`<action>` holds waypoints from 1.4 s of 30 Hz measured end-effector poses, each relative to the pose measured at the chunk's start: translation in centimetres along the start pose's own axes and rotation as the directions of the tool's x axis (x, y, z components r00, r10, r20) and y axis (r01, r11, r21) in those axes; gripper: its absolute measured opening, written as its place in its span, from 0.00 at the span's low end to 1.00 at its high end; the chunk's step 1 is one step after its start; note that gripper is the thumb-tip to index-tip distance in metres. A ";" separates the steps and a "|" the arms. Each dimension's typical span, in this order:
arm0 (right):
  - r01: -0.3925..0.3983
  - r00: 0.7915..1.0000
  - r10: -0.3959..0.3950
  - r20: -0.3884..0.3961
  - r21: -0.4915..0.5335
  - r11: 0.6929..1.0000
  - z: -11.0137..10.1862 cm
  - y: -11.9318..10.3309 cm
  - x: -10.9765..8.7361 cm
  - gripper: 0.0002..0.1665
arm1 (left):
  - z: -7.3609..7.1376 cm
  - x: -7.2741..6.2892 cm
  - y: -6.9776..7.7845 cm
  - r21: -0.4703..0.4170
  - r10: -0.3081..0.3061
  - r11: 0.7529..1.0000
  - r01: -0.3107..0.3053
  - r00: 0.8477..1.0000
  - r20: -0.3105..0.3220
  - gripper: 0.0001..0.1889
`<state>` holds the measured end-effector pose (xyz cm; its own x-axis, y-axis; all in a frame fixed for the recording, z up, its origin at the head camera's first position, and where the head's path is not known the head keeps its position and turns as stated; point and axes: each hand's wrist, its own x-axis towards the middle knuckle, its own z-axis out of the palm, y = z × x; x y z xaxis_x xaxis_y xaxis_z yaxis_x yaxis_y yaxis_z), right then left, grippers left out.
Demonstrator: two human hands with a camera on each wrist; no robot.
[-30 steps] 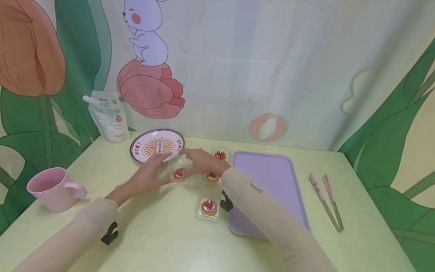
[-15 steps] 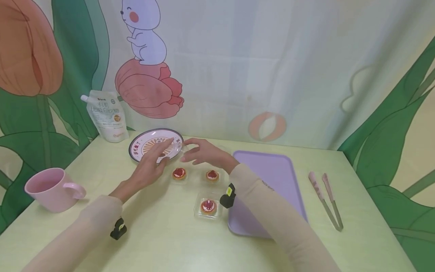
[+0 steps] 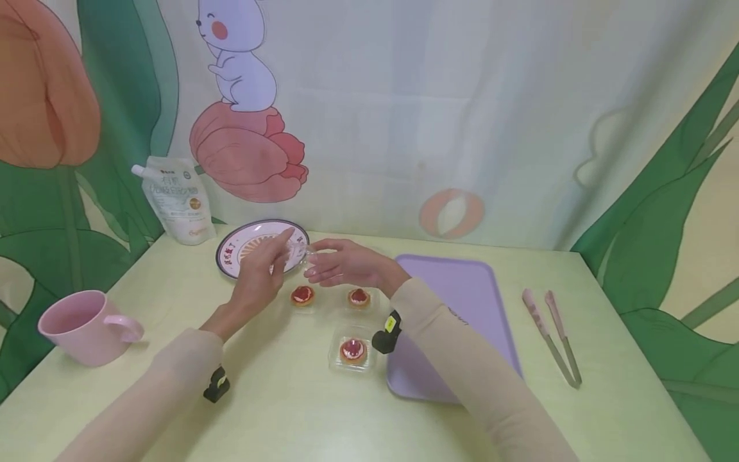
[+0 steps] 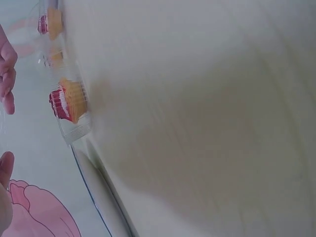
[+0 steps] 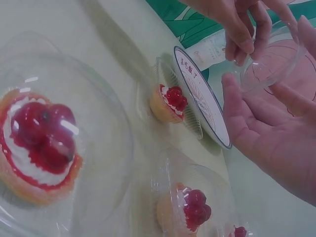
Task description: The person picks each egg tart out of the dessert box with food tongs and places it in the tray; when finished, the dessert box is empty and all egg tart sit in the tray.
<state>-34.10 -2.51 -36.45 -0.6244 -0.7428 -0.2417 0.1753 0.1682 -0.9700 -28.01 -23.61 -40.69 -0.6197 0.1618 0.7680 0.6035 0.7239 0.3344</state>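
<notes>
Both hands hold a clear plastic dome lid point(image 5: 276, 66) in the air, just in front of a white plate with a dark rim point(image 3: 231, 264). My left hand point(image 3: 256, 279) pinches one side of it with curled fingers. At its other side, my right hand point(image 3: 349, 266) grips it between thumb and fingers. Below them a cherry-topped tart point(image 3: 302, 296) sits uncovered in its clear tray base. To its right stands a covered tart point(image 3: 358, 298), and nearer the front another boxed tart point(image 3: 353, 351). One more tart point(image 5: 240, 231) barely shows in the right wrist view.
A lilac tray point(image 3: 450, 308) lies under the right forearm. Tongs point(image 3: 554, 340) rest at the far right. On the left are a pink mug point(image 3: 86, 327) and an upright white spouted pouch point(image 3: 179, 202). A printed curtain point(image 3: 369, 128) hangs behind the table.
The lid has come up off the left tart and moved back toward the plate, lifted by both hands. The left hand has turned more upright. The other tarts have stayed put.
</notes>
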 end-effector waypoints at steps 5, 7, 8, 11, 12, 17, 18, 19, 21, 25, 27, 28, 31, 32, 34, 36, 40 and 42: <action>0.004 1.000 -0.004 0.007 0.057 0.998 0.3 0.0 0.2 0.32 | -0.5 -0.2 0.0 -0.014 -0.038 0.999 0.038 0.999 -0.001 0.32; 0.003 1.000 -0.003 -0.010 0.071 0.997 0.5 -0.1 0.2 0.31 | -0.7 0.0 0.1 -0.020 -0.055 0.998 0.056 0.998 0.013 0.32; 0.005 1.000 -0.004 -0.019 0.073 0.997 0.7 -0.1 0.2 0.32 | -0.7 0.0 0.0 -0.022 -0.064 0.998 0.064 0.998 0.019 0.32; 0.025 0.998 -0.023 -0.064 0.022 0.999 1.3 -0.2 0.2 0.32 | -0.8 0.1 -0.1 -0.013 -0.112 0.994 0.112 0.993 0.040 0.32; 0.033 0.996 -0.034 -0.088 -0.014 0.999 1.6 -0.2 0.3 0.32 | -0.9 0.1 -0.1 -0.008 -0.133 0.991 0.134 0.990 0.049 0.32; 0.056 0.971 -0.137 -0.198 -0.367 0.929 3.4 -0.1 0.6 0.42 | -1.2 0.4 -0.1 0.005 -0.248 0.969 0.249 0.963 0.110 0.32; 0.062 0.964 -0.168 -0.208 -0.437 0.898 3.8 0.0 0.7 0.44 | -1.4 0.5 -0.1 0.007 -0.271 0.962 0.272 0.955 0.123 0.31; 0.062 0.957 -0.193 -0.215 -0.499 0.864 4.2 0.0 0.7 0.46 | -1.6 0.6 -0.1 0.010 -0.289 0.957 0.291 0.948 0.136 0.31; 0.066 0.947 -0.235 -0.219 -0.583 0.810 4.7 0.1 0.7 0.48 | -2.0 0.9 -0.2 0.018 -0.328 0.944 0.330 0.930 0.168 0.31; 0.086 0.934 -0.286 -0.216 -0.641 0.762 4.9 0.3 0.8 0.46 | -3.0 1.1 -0.3 0.054 -0.392 0.919 0.391 0.884 0.254 0.30; 0.098 0.927 -0.309 -0.212 -0.658 0.746 4.8 0.3 0.8 0.46 | -3.4 1.2 -0.4 0.071 -0.423 0.903 0.423 0.854 0.303 0.29; 0.102 0.924 -0.318 -0.211 -0.666 0.739 4.8 0.4 0.8 0.45 | -3.6 1.2 -0.4 0.075 -0.438 0.895 0.439 0.838 0.325 0.29; 0.107 0.918 -0.337 -0.209 -0.687 0.719 4.9 0.4 0.8 0.43 | -4.2 1.1 -0.5 0.086 -0.468 0.876 0.475 0.791 0.394 0.30; 0.104 0.919 -0.334 -0.209 -0.690 0.717 4.9 0.4 0.8 0.43 | -4.3 1.2 -0.5 0.088 -0.479 0.867 0.490 0.771 0.419 0.30; 0.094 0.922 -0.326 -0.208 -0.697 0.711 5.0 0.5 0.8 0.42 | -4.6 1.2 -0.6 0.093 -0.489 0.856 0.509 0.739 0.463 0.31; 0.087 0.927 -0.318 -0.197 -0.712 0.696 5.1 0.6 0.9 0.42 | -4.8 1.2 -0.7 0.094 -0.491 0.849 0.519 0.712 0.502 0.32; 0.105 0.937 -0.322 -0.133 -0.773 0.626 5.1 0.9 1.2 0.43 | -5.1 1.1 -1.1 0.086 -0.485 0.843 0.531 0.681 0.549 0.33; 0.123 0.939 -0.331 -0.095 -0.805 0.580 5.2 0.9 1.4 0.45 | -5.3 1.1 -1.2 0.073 -0.487 0.832 0.550 0.662 0.570 0.33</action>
<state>-30.90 -6.74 -37.53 -0.7167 -0.6912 0.0923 -0.5882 0.5281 -0.6124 -26.76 -27.88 -37.33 -0.9900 0.1370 0.0338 0.1250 0.7403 0.6606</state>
